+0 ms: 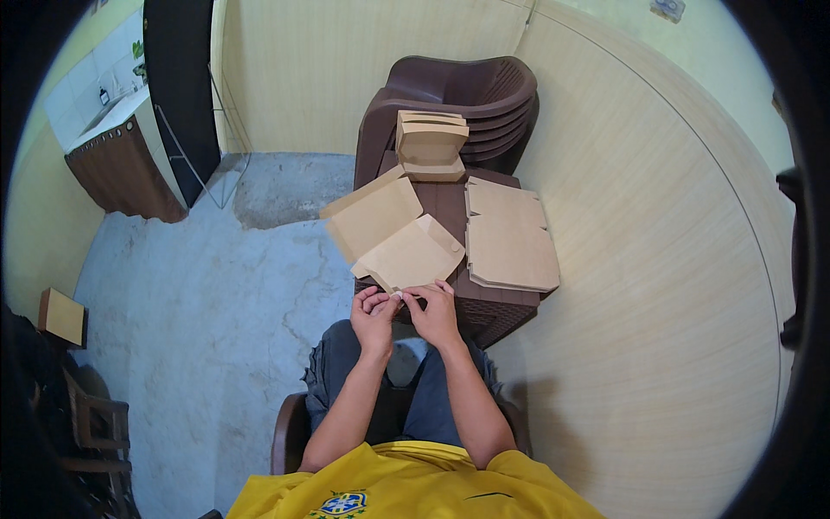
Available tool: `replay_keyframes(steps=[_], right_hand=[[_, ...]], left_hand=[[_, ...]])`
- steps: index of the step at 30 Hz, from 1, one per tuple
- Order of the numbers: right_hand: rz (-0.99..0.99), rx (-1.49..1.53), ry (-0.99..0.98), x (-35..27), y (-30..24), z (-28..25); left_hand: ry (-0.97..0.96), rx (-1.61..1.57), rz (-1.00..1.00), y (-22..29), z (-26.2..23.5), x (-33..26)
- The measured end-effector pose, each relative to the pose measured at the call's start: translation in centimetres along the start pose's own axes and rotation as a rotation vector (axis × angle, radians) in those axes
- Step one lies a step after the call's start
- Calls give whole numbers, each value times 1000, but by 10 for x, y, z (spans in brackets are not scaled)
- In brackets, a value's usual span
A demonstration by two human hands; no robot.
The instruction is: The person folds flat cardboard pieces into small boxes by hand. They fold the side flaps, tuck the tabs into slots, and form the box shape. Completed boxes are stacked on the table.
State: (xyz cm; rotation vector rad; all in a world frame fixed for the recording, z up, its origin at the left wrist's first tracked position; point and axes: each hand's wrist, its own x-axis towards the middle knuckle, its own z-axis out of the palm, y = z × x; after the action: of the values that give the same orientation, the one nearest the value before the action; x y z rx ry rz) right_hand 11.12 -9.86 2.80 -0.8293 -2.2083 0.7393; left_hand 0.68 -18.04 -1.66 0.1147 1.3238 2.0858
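A flat, unfolded brown cardboard box blank point(408, 257) lies tilted at the near edge of a dark brown plastic table point(493, 313). My left hand point(373, 315) and my right hand point(436, 310) both pinch its near edge with the fingertips, the thumbs close together. A second flat blank point(373, 215) lies partly under it to the left. A stack of flat blanks point(510, 233) rests on the right of the table. Several folded boxes point(430, 144) are piled at the far end.
A stack of dark brown plastic chairs point(480, 95) stands behind the table against a pale panelled wall point(657, 259). A bare concrete floor point(216, 294) stretches left. A brown counter point(121, 164) is at the far left; a small cardboard box point(62, 317) sits low left.
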Motion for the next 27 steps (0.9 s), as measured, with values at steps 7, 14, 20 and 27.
replay_keyframes(steps=[7, 14, 20, 27], right_hand=[[-45, 1, -10, -2, 0, -2], [-153, -11, 22, -9, 0, -1], [-264, -89, -2, -12, -4, -1], [-267, -70, 29, -10, -15, -4]], left_hand=[[85, -1, 49, -6, 5, 2], [102, 20, 73, -8, 7, 4], [169, -69, -24, 5, 7, -2], [121, -65, -90, 14, 5, -2]])
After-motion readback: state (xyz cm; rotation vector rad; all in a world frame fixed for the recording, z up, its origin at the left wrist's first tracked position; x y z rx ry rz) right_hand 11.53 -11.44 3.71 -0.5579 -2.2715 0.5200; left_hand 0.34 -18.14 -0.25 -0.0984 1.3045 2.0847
